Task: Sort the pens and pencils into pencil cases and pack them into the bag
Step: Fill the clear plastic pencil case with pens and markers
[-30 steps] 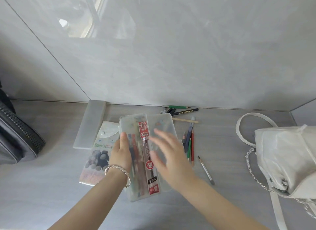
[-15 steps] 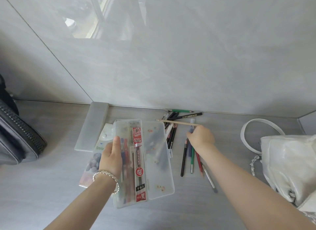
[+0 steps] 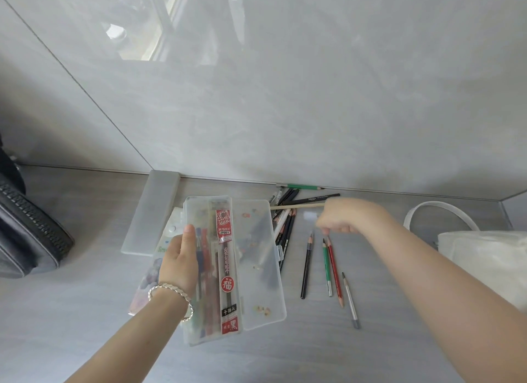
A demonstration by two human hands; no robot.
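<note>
My left hand (image 3: 179, 257) grips the left edge of an open clear plastic pencil case (image 3: 256, 268), thumb on top. Its tray holds several pens and a red-labelled refill pack (image 3: 226, 271); the lid lies flat to the right. My right hand (image 3: 342, 217) hovers, blurred, with curled fingers right at the upper tips of a green pencil (image 3: 326, 268) and a red pencil (image 3: 335, 274). Whether it pinches one I cannot tell. A black pencil (image 3: 306, 268) and a grey pencil (image 3: 350, 300) lie beside them. More dark pencils (image 3: 285, 228) are piled by the lid.
A frosted flat case (image 3: 151, 211) lies at the back left, with a printed pouch (image 3: 161, 250) under the clear case. A black zipped bag (image 3: 28, 240) sits far left, a white handbag (image 3: 484, 257) far right. The wall stands close behind; a green pencil (image 3: 305, 187) lies along it.
My right hand left the case and reached right and back to the loose pencils. The case lid, half closed a second ago, now lies open flat. My left hand keeps its grip.
</note>
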